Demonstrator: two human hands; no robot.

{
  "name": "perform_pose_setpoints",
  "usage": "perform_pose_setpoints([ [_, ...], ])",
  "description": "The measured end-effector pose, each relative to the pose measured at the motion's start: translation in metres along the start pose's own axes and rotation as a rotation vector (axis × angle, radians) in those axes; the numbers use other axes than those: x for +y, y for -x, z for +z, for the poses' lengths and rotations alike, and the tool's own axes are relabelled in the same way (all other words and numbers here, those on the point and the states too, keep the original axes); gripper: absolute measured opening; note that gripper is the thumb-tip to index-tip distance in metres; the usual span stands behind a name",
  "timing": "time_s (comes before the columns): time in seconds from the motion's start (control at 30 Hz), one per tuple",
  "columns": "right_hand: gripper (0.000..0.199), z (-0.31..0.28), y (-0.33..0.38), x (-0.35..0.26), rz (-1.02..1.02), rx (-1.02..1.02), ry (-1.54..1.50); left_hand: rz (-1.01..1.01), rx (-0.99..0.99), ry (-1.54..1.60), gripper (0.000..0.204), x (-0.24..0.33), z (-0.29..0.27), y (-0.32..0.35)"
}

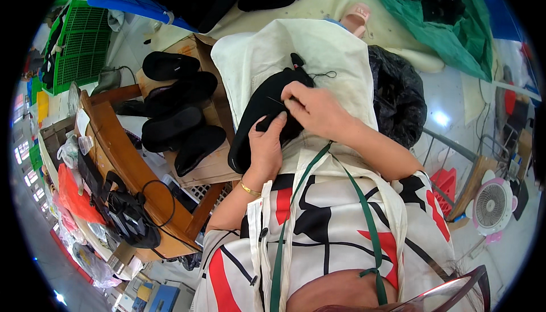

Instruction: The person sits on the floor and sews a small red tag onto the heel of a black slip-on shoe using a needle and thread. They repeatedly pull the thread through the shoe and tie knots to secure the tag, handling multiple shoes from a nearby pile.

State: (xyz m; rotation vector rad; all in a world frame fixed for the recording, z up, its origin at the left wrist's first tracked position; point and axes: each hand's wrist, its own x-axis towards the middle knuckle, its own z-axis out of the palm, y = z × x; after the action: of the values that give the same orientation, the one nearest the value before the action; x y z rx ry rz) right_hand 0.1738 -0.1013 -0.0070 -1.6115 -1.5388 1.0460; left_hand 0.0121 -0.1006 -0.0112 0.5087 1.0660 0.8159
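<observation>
- My left hand point(266, 147) grasps the black shoe upper point(259, 116) from below, steadying it on the cream cloth point(318, 45) over my lap.
- My right hand point(315, 107) pinches a thin needle point(277, 102) against its upper edge, thread point(324, 74) trailing beyond.
- More black uppers point(179, 116) lie stacked on a cardboard box point(213, 167) within left reach.
- A wooden bench point(128, 164), green crate point(82, 45) and small fan point(492, 205) crowd the workshop floor.

a cream cloth point(318, 45) is spread over the lap, and a black shoe upper point(259, 116) is laid directly on it. beside it, on the person's left, an open cardboard box point(213, 167) is seen, on which four black soles point(176, 113) are stacked in a row.
</observation>
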Motion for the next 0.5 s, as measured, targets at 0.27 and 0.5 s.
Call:
perform_pose_setpoints([
  [0.27,0.008,0.006,-0.006,0.007,-0.273,0.129,-0.004,-0.010,-0.055,-0.223,0.009,-0.014,-0.012,-0.001],
  [0.5,0.016,-0.018,-0.004,-0.004,0.257,-0.279,-0.772,0.039,-0.056,-0.305,0.009,-0.008,-0.007,-0.006],
])
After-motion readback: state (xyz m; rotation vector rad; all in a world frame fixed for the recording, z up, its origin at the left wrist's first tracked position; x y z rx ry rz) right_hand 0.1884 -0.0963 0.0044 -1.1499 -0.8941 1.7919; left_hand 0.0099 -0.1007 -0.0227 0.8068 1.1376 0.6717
